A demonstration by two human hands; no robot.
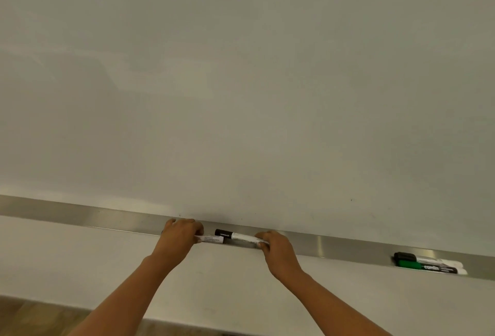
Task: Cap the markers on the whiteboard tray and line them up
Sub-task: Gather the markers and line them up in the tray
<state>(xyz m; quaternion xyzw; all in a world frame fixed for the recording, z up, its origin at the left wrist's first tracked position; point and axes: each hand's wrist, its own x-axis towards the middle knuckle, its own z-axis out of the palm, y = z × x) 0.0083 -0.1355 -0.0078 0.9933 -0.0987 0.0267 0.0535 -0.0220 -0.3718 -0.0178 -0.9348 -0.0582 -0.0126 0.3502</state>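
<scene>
your l hand (182, 233) curls round a white marker (213, 239) in the tray (80, 215). r hand (276, 247) grips the black-capped marker (241, 236), which lies btwn both hands. two more markers (434, 266) lie well off to the right.

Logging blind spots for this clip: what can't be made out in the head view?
Head view only:
- The labelled marker's left end, capped or not, is hidden inside the left hand.
- The black-capped marker's tail is covered by the right hand.
- Small print on the green-capped marker is too blurred to read.
- The tray runs off both side edges.
</scene>
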